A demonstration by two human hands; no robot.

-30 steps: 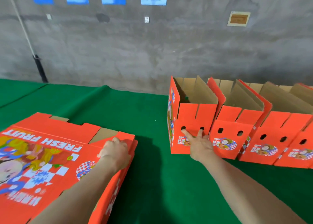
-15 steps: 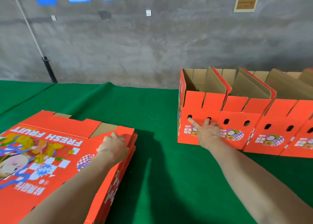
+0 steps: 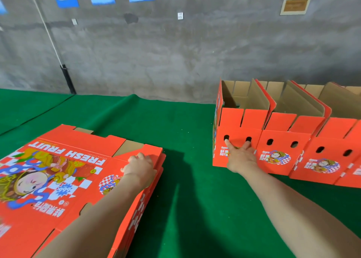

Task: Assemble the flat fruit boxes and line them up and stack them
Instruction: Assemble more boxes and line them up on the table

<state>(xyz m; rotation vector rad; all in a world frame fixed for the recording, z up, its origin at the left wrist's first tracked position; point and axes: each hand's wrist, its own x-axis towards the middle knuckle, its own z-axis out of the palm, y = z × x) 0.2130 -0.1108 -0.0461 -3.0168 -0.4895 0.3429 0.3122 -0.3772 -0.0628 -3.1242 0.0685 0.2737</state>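
Orange-red cardboard sits in two states on the green-covered counter (image 3: 185, 199): a stack of flat boxes (image 3: 58, 179) lies at the near left, printed side up, and a row of assembled boxes (image 3: 322, 152) stands at the right, close to the grey wall (image 3: 175, 52), tops open and flaps up. The left hand (image 3: 139, 167) rests on the far right corner of the stack, its fingers curled over the edge of the top sheet, likely so that one sheet can be peeled off while the rest stay put. The right hand (image 3: 239, 157) is released and spread against the front face of the end box (image 3: 240, 125), the leftmost in the row, with a fingertip at each of its two handle holes (image 3: 226, 137); it holds nothing. That flat push probably serves to square this box against its neighbour, which it touches, and to bring its front level with the others. The row is one layer only, so stacking is not yet begun, and many flats are left to fold
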